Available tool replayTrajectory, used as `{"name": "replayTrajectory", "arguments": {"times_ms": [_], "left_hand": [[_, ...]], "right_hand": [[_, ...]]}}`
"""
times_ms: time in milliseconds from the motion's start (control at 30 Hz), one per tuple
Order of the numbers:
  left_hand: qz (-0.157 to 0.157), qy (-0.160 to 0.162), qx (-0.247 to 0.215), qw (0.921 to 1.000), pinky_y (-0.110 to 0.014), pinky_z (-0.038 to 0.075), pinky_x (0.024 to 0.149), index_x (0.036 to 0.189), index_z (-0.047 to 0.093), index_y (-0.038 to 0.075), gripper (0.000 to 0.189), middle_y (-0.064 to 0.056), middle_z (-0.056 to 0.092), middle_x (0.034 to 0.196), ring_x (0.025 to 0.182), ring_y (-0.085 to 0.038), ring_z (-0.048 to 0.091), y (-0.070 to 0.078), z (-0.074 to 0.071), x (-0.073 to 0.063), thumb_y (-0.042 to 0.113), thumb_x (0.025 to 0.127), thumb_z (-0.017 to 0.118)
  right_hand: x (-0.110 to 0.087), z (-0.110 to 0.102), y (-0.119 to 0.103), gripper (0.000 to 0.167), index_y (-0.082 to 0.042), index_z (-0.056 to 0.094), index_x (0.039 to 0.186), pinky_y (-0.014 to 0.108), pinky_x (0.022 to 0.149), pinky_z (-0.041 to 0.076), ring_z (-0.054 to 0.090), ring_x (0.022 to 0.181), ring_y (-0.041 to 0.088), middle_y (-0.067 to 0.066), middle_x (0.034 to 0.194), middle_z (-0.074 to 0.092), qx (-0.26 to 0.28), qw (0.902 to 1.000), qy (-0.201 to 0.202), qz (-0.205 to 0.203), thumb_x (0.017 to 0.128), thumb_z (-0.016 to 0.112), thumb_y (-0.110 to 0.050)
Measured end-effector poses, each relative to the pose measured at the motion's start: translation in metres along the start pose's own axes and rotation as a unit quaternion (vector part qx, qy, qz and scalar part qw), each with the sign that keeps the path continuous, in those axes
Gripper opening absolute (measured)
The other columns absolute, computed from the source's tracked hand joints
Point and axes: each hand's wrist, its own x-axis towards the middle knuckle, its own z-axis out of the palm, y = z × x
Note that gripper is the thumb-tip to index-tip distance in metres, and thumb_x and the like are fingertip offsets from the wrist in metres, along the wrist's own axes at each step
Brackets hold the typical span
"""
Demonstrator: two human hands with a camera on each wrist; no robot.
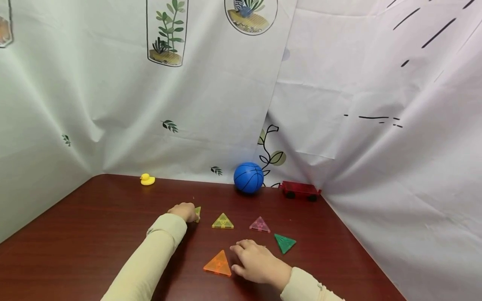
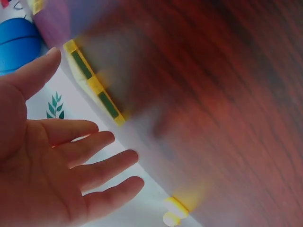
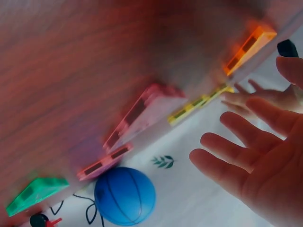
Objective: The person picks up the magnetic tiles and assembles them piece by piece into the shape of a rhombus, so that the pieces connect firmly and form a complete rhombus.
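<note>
Left hand (image 1: 183,211), mid-frame: fingers extended, yellow triangular tile (image 1: 198,213) rightward. Right hand (image 1: 257,263), lower centre: fingers loosely extended, orange triangular tile (image 1: 219,264) leftward.

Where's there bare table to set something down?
Widest is the left side of the table, bordered by the left sleeve and the yellow duck. A smaller patch lies between the green triangle and the right edge. The middle is crowded: orange triangle and pink triangle near the right hand, yellow triangle by the left hand.

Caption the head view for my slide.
Left hand at a yellow triangle, right hand beside the orange triangle, blue ball behind.
</note>
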Motion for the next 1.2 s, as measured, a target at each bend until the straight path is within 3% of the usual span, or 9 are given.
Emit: {"name": "replayTrajectory", "arguments": {"times_ms": [167,300,433,667,800,867,1000,1100,1200], "left_hand": [[0.003,0.006,0.009,0.9999,-0.058,0.035,0.075,0.086,0.06,0.003,0.025,-0.019,0.055,0.091,0.091,-0.042,0.048,0.007,0.003,0.0,0.028,0.08,0.062],[0.01,0.0,0.005,0.9999,-0.059,0.035,0.076,0.079,0.057,0.005,0.021,-0.012,0.052,0.075,0.081,-0.036,0.051,0.007,0.004,0.001,0.025,0.081,0.062],[0.015,0.011,-0.003,0.9998,-0.06,0.034,0.076,0.08,0.058,0.005,0.019,-0.012,0.053,0.075,0.08,-0.036,0.053,0.009,0.005,0.003,0.023,0.079,0.065],[-0.01,0.067,-0.034,0.9971,-0.057,0.038,0.072,0.078,0.059,0.005,0.027,-0.025,0.048,0.096,0.082,-0.038,0.05,0.008,0.007,0.009,0.025,0.069,0.074],[-0.013,0.103,-0.074,0.9918,-0.045,0.043,0.06,0.083,0.059,0.0,0.033,-0.022,0.05,0.086,0.071,-0.031,0.051,0.001,0.005,0.009,0.023,0.067,0.076],[-0.003,0.095,-0.097,0.9908,-0.037,0.043,0.053,0.083,0.058,-0.002,0.029,-0.015,0.051,0.073,0.063,-0.027,0.052,-0.003,0.001,0.006,0.019,0.071,0.073],[0.037,0.039,-0.138,0.989,-0.029,0.042,0.046,0.072,0.056,-0.001,0.017,-0.009,0.05,0.061,0.052,-0.021,0.053,-0.01,-0.008,-0.003,0.013,0.079,0.064],[0.058,0.007,-0.186,0.9808,-0.03,0.046,0.047,0.07,0.054,0.001,0.016,-0.007,0.05,0.063,0.054,-0.019,0.054,-0.014,-0.015,-0.011,0.009,0.081,0.061],[0.069,-0.001,-0.227,0.9714,-0.031,0.047,0.05,0.076,0.055,0.0,0.012,-0.006,0.053,0.07,0.059,-0.017,0.053,-0.018,-0.017,-0.018,0.008,0.08,0.062]], "right_hand": [[0.002,0.002,-0.008,0.038,-0.015,0.055,0.115,0.03,0.081,0.043,0.046,0.106,0.016,0.002,0.113,0.051,0.0,0.9996,-0.023,-0.014,0.085,0.054,-0.037],[0.004,0.007,-0.009,0.032,-0.018,0.058,0.11,0.027,0.079,0.044,0.049,0.1,0.014,0.0,0.109,0.053,-0.015,0.9983,-0.007,-0.055,0.084,0.056,-0.036],[0.004,0.01,-0.01,0.03,-0.019,0.061,0.108,0.024,0.077,0.043,0.05,0.095,0.013,-0.002,0.106,0.055,-0.031,0.9961,0.007,-0.082,0.083,0.057,-0.034],[0.006,0.008,-0.01,0.028,-0.02,0.063,0.106,0.022,0.077,0.043,0.05,0.093,0.012,-0.003,0.106,0.056,-0.04,0.9956,-0.002,-0.084,0.082,0.058,-0.034],[0.008,0.007,-0.009,0.028,-0.019,0.063,0.106,0.023,0.077,0.043,0.051,0.092,0.012,-0.002,0.105,0.056,-0.032,0.996,-0.009,-0.083,0.082,0.059,-0.034],[0.009,0.006,-0.009,0.028,-0.02,0.064,0.106,0.023,0.077,0.043,0.051,0.092,0.012,-0.002,0.105,0.056,-0.028,0.9961,-0.011,-0.083,0.082,0.059,-0.034],[0.009,0.006,-0.009,0.028,-0.02,0.063,0.106,0.022,0.078,0.042,0.051,0.093,0.012,-0.002,0.106,0.056,-0.021,0.9963,-0.011,-0.082,0.082,0.058,-0.034],[0.009,0.005,-0.007,0.029,-0.02,0.063,0.108,0.023,0.08,0.042,0.05,0.096,0.013,0.0,0.109,0.055,-0.016,0.9966,-0.01,-0.081,0.083,0.058,-0.033],[0.007,0.005,-0.005,0.029,-0.02,0.062,0.109,0.026,0.083,0.041,0.049,0.101,0.015,0.002,0.112,0.055,-0.008,0.9974,-0.013,-0.07,0.083,0.057,-0.033]]}}
